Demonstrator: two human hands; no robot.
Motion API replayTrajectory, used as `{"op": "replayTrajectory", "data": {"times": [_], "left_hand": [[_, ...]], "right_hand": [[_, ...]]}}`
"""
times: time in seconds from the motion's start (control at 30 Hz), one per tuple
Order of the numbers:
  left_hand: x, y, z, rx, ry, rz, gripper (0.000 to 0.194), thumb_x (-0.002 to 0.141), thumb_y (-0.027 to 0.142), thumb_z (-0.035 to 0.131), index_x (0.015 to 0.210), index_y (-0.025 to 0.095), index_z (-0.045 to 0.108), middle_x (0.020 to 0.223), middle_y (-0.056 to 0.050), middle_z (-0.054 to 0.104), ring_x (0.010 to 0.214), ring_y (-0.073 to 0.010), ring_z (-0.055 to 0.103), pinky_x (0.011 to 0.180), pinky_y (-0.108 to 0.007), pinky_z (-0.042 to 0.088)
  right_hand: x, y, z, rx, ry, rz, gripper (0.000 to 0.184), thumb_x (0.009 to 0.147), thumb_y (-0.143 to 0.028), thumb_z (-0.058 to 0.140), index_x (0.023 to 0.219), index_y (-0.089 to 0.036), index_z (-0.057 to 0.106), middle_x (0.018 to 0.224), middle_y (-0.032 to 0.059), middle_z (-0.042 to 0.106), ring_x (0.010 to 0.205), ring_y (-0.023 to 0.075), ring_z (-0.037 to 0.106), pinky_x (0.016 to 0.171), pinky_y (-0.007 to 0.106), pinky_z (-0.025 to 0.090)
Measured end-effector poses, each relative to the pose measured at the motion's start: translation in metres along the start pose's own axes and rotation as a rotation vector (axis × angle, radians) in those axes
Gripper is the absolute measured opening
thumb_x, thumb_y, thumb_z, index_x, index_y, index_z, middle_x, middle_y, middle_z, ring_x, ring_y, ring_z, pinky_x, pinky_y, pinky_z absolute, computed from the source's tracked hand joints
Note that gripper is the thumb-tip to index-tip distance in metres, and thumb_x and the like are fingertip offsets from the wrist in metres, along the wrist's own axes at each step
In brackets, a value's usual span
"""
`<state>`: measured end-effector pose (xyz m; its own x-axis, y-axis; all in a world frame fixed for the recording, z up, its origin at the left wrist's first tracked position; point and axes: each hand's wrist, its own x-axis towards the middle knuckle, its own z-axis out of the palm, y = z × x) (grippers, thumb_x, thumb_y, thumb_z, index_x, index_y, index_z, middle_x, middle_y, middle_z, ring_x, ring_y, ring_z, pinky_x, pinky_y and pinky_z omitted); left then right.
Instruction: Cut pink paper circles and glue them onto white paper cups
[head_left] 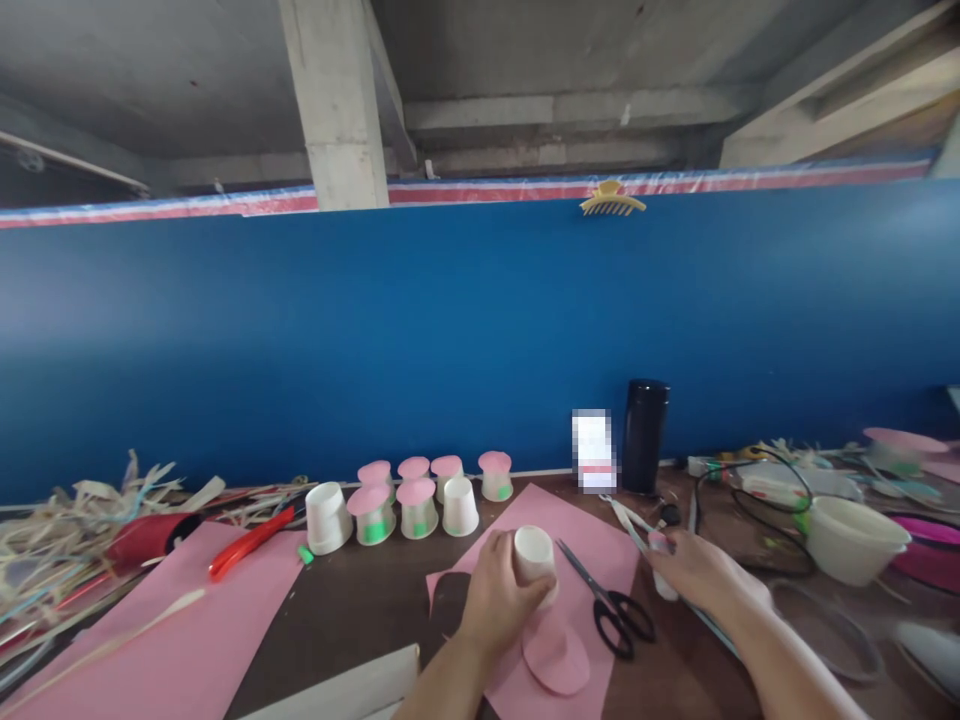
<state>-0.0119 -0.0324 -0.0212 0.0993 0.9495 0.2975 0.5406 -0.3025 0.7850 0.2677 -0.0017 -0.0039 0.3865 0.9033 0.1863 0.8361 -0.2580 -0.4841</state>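
Six clustered pink-topped cups (pixel 418 522); two hands (pixel 496 592); one pair scissors (pixel 604 600); one black flask (pixel 646 437); one claw clip (pixel 612 200).

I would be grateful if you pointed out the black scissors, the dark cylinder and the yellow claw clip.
Black scissors (pixel 603 594): head view, blades' lower part.
Dark cylinder (pixel 645 438): head view, middle of its side.
Yellow claw clip (pixel 611 197): head view, middle.

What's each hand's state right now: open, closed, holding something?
Left hand: closed around a white cup.
Right hand: at a small white item; grip unclear.
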Motion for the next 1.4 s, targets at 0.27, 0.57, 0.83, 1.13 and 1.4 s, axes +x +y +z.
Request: {"op": "replayTrajectory", "data": {"times": [0.27,0.57,0.83,1.13,1.4], "left_hand": [[0.003,-0.003,0.004,0.034,0.010,-0.024,0.038,0.067,0.036,0.065,0.100,0.019,0.055,0.102,-0.004,0.056,0.095,-0.0195,0.051,0.082,-0.028,0.039],[0.004,-0.009,0.001,0.014,0.109,-0.085,0.047,0.071,0.039,0.063,0.112,0.018,0.051,0.111,-0.008,0.054,0.101,-0.0223,0.051,0.084,-0.029,0.039],[0.006,-0.011,0.002,0.079,0.152,-0.107,0.044,0.070,0.039,0.062,0.108,0.018,0.053,0.106,-0.008,0.057,0.100,-0.0237,0.052,0.084,-0.030,0.039],[0.006,-0.018,0.003,0.118,0.151,-0.059,0.053,0.069,0.041,0.063,0.114,0.017,0.049,0.110,-0.010,0.057,0.104,-0.0258,0.051,0.087,-0.032,0.037],[0.002,0.006,-0.026,0.226,0.298,0.106,0.043,0.082,0.047,0.050,0.115,0.018,0.052,0.108,-0.012,0.059,0.103,-0.0240,0.053,0.088,-0.034,0.039]], "right_hand": [[-0.005,-0.012,-0.006,-0.068,-0.113,-0.012,0.042,0.070,-0.053,0.051,0.087,-0.020,0.068,0.089,0.0207,0.070,0.084,0.0418,0.064,0.066,0.048,0.043],[-0.080,-0.080,-0.019,0.123,-0.402,-0.505,0.017,0.064,-0.017,0.053,0.051,-0.024,0.061,0.055,-0.0022,0.066,0.053,0.0169,0.058,0.053,0.025,0.036],[-0.083,-0.077,0.015,0.042,-0.406,-0.461,0.013,0.068,-0.025,0.055,0.057,-0.022,0.061,0.064,0.0028,0.067,0.060,0.0202,0.061,0.052,0.028,0.033],[-0.090,-0.078,0.036,0.045,-0.410,-0.385,0.016,0.059,-0.036,0.068,0.063,-0.023,0.058,0.066,0.0028,0.066,0.059,0.0227,0.061,0.048,0.028,0.034],[-0.088,-0.072,0.041,0.071,-0.422,-0.411,0.011,0.068,-0.034,0.060,0.066,-0.023,0.059,0.063,0.0014,0.066,0.057,0.0197,0.061,0.047,0.028,0.036]]}}
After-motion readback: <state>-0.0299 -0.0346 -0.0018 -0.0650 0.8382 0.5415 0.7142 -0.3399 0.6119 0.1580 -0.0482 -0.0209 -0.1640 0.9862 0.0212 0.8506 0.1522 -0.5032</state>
